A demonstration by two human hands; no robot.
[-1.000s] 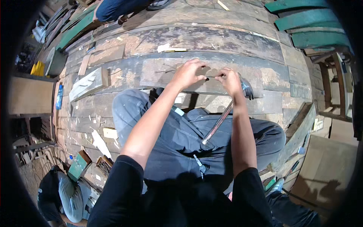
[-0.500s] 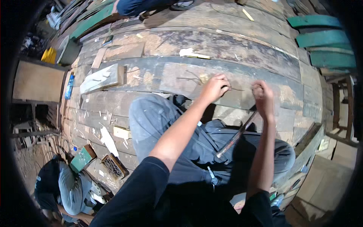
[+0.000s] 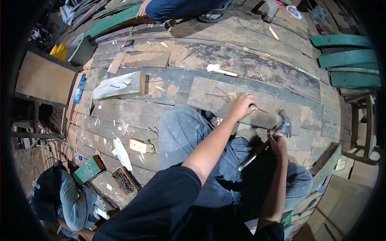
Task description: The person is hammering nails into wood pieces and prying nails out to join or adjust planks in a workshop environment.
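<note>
Sits on the wooden floor (image 3: 124, 106) with folded legs (image 3: 181, 130) in grey trousers (image 3: 173, 116). Has a box of dark nails (image 3: 124, 180) near the left arm (image 3: 211, 154). Grips a hammer (image 3: 257, 152) in the right hand (image 3: 277, 145), slanting over the legs, with fingers curled tight around the handle just under the head. Pinches one thin nail (image 3: 262, 110) in the left hand (image 3: 243, 106), with fingertips closed on it and one end poking out to the right. Has that nail on or just above a flat board (image 3: 201, 86) past the legs; cannot tell which. Has more nails (image 3: 218, 95) loose on that board, just left of the left hand. Farther off to the left, has a thick block of wood (image 3: 120, 91) with two nails (image 3: 115, 85) on top, and past it a blue bottle (image 3: 79, 90). Farthest, shows another person (image 3: 181, 8) in blue trousers.
</note>
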